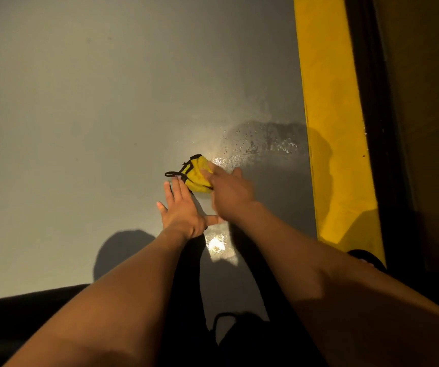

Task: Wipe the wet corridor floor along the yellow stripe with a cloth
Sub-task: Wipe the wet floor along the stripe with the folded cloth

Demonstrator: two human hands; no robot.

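Note:
A bunched yellow cloth (195, 176) with black edging and a black loop lies on the grey floor (81, 115). My right hand (230, 193), blurred by motion, holds the cloth's right side, with fingers over it. My left hand (180, 207) lies flat on the floor just below and left of the cloth, fingers spread and fingertips close to its loop. A wet patch with droplets (263, 141) spreads from the cloth toward the yellow stripe (332, 128), which runs along the right.
A dark strip and wall (411, 154) border the yellow stripe on the right. A bright wet glare (217, 246) shines on the floor between my forearms. Dark clothing fills the bottom, and a dark shoe tip (364, 256) shows beside the stripe's near end.

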